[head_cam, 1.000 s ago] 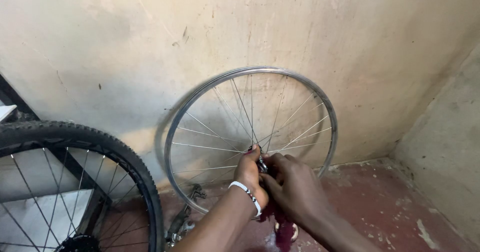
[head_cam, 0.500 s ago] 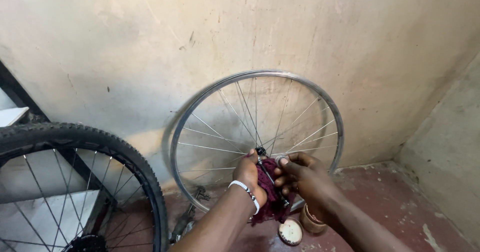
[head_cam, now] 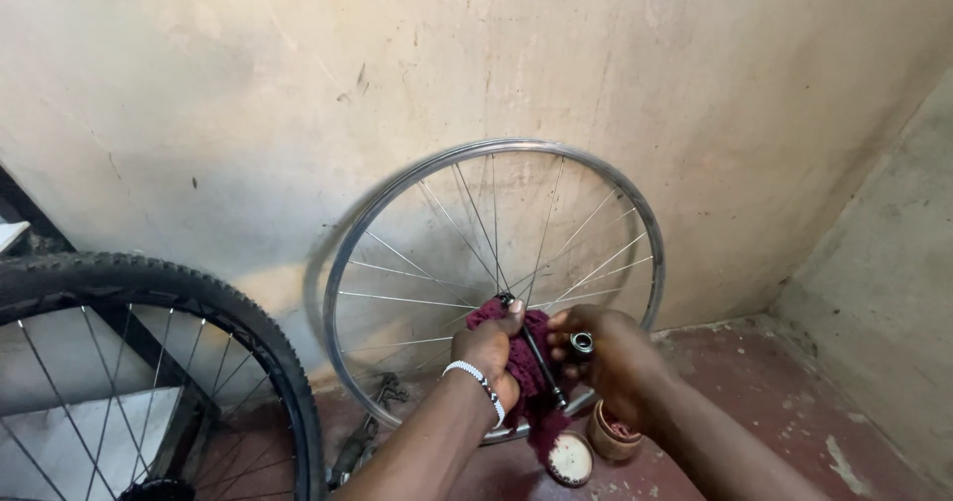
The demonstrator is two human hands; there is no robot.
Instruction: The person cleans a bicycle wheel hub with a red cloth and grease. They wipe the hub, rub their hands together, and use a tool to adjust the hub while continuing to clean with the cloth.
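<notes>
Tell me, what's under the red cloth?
The cloth drapes over the wheel hub, between both hands. An axle pokes out across it. The hub itself is covered, so it can't be seen.

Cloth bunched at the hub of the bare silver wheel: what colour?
Dark maroon knitted cloth, held by the left hand against the spoked silver wheel; head view.
</notes>
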